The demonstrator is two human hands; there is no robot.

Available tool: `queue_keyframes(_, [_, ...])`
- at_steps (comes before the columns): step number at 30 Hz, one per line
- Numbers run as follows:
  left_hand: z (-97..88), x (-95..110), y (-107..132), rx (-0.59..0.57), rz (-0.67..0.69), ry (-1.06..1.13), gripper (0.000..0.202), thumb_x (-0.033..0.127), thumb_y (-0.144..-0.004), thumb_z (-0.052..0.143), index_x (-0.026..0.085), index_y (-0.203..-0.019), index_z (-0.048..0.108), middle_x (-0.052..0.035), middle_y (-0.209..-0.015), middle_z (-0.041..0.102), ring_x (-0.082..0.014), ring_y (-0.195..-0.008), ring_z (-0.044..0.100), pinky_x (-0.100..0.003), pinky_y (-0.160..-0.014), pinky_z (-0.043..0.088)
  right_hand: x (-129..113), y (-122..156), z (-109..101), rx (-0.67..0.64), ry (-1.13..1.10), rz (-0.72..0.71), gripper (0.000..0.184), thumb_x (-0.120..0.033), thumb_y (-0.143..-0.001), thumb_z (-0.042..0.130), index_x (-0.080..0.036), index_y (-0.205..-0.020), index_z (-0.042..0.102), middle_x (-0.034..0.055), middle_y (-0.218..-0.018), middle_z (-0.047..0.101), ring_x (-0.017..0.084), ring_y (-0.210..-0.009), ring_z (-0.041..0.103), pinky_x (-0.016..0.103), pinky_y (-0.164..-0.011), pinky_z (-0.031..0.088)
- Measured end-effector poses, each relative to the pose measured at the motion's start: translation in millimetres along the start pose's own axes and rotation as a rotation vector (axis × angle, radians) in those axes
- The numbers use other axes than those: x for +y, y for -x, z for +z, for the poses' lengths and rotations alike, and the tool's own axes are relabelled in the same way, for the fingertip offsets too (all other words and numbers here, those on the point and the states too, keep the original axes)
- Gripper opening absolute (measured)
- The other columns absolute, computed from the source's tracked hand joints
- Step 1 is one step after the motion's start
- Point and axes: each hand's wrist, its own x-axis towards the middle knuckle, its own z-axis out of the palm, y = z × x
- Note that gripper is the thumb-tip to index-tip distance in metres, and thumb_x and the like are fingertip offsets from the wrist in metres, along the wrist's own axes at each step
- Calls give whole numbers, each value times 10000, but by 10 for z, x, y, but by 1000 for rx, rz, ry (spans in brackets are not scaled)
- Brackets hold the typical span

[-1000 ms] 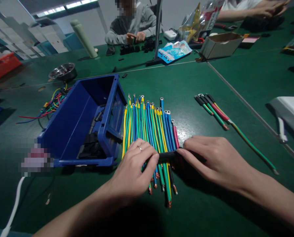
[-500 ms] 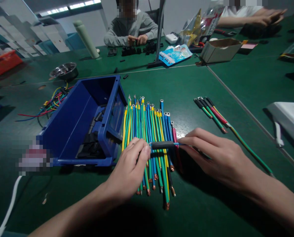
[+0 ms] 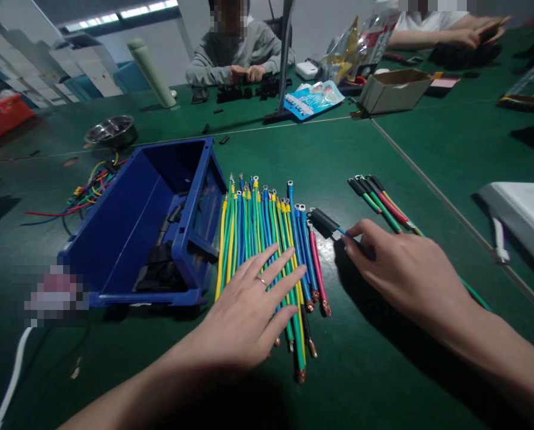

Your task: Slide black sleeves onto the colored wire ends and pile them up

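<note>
Several blue, yellow and green wires with ring terminals lie side by side in a row (image 3: pixel 262 227) on the green table. My left hand (image 3: pixel 249 307) rests flat on the near part of that row, fingers spread. My right hand (image 3: pixel 401 269) pinches a blue wire carrying a black sleeve (image 3: pixel 324 221) at its end, held just right of the row. A small group of sleeved wires (image 3: pixel 383 203) lies beyond my right hand.
A blue bin (image 3: pixel 150 221) with black parts stands left of the row. Loose coloured wires (image 3: pixel 88 191) and a metal bowl (image 3: pixel 111 130) lie behind it. A cardboard box (image 3: pixel 396 89), packets and other people's hands are at the far side. A white object (image 3: pixel 522 209) sits right.
My left hand let go of the black sleeve and flattened onto the wire row. My right hand pulled the sleeved blue wire away to the right and farther up the table.
</note>
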Motion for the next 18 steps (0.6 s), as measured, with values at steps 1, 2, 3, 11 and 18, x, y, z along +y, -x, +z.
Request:
queue_keyframes(1, [-2, -1, -4, -8, -2, -11, 507, 351, -1017, 395, 251, -1511, 334, -24, -1630, 221, -260, -1510, 111, -531, -1184, 255, -4, 1, 1, -19, 12, 17, 312, -410, -950, 360, -198, -913, 586, 52, -547, 626, 197, -446, 565, 284, -485, 237])
queue_keyframes(2, [-4, -1, -6, -12, -1, -19, 509, 357, -1019, 390, 253, -1514, 329, -24, -1630, 221, -257, -1511, 111, -530, -1184, 257, -9, 2, -1, -34, 19, 34, 315, -413, -949, 350, -199, -922, 581, 55, -553, 630, 197, -451, 565, 285, -491, 234])
queue_keyframes(3, [-6, 0, -8, -11, 0, -25, 512, 361, -1020, 387, 256, -1518, 323, -24, -1630, 217, -256, -1512, 111, -530, -1184, 261, -15, 3, -3, -45, 26, 49, 317, -417, -948, 345, -202, -931, 578, 56, -557, 632, 197, -454, 563, 285, -494, 228])
queue_keyframes(11, [-20, 17, -10, -16, 2, -42, 512, 352, -1014, 396, 249, -1512, 344, -49, -1626, 227, -276, -1508, 136, -545, -1169, 285, -25, 4, 28, -49, 6, 5, 263, -395, -955, 360, -217, -876, 537, 53, -790, 656, 195, -601, 585, 301, -537, 293])
queue_keyframes(18, [-21, -7, -8, -6, 0, -39, 506, 348, -1012, 411, 264, -1508, 353, -48, -1627, 227, -277, -1507, 134, -542, -1166, 291, -25, 8, 26, -67, -88, -53, 235, -347, -937, 400, -205, -1097, 497, 74, -956, 656, 202, -700, 620, 298, -541, 340])
